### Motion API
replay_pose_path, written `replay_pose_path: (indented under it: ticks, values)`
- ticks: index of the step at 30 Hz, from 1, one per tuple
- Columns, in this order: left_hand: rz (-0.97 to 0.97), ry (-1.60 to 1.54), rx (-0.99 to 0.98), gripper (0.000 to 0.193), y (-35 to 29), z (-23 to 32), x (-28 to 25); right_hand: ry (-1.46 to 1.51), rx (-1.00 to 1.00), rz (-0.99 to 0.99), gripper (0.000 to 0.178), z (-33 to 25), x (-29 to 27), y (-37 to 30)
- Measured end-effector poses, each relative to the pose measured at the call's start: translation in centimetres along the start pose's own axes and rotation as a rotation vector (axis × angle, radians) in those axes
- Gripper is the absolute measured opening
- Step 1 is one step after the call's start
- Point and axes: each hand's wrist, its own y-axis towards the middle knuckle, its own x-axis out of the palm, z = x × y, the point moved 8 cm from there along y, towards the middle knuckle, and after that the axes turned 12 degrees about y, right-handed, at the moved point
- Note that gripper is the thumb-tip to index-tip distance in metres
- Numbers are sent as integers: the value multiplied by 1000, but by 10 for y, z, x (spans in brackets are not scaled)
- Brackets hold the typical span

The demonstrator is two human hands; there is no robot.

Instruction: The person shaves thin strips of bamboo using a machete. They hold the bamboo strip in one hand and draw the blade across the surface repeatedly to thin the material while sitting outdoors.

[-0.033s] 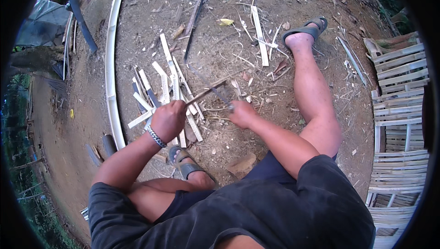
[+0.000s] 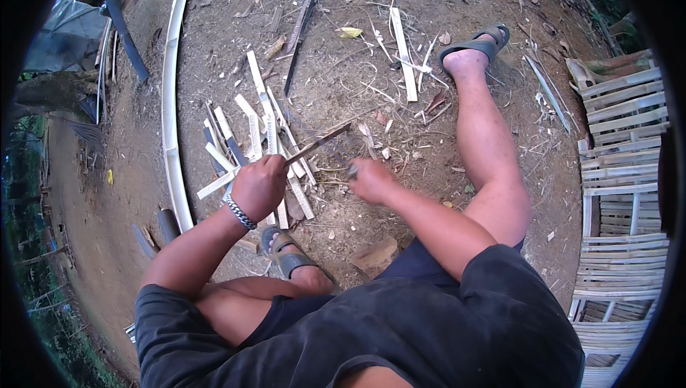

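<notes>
My left hand (image 2: 259, 188), with a silver bracelet at its wrist, is closed round a narrow brown strip (image 2: 311, 148), bamboo by its look. The strip sticks out beyond the fist, up and to the right. To its right, my right hand (image 2: 373, 181) is wrapped round the handle of a knife. Its thin blade (image 2: 337, 153) is smeared by motion and crosses the strip; whether the two touch I cannot tell. Under and beyond my left hand lies a pile of pale split bamboo pieces (image 2: 255, 134).
A long pale bamboo length (image 2: 171, 95) lies on the dirt at left. A dark narrow strip (image 2: 304, 38) and a pale slat (image 2: 404, 56) lie farther off. A wood block (image 2: 375, 257) sits between my sandalled feet. A bamboo slatted frame (image 2: 622, 181) stands at right.
My right hand has shifted slightly left, and the knife blade is more blurred. The strip's far end has moved a little up and left.
</notes>
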Motion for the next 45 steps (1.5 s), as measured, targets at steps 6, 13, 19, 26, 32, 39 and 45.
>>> replay_pose_path:
  ticks: [6,13,19,26,32,39,45]
  values:
    - [-6,-22,3,11,-3,6,9,-68,-45,132,37,63,-23,36]
    - [37,-73,-56,11,2,-6,2,-137,127,165,31,140,-14,64]
    - [-37,-175,-225,11,16,-38,-11,-173,59,245,21,167,-21,87]
    - [0,64,17,10,7,-31,-9,24,-34,302,31,107,-23,46]
    - [-81,193,102,6,3,-9,1,144,-71,79,31,3,-7,1]
    - [-149,239,138,14,0,8,2,70,1,12,41,2,4,9]
    - [-126,209,152,18,-10,1,11,23,119,-86,33,5,4,9]
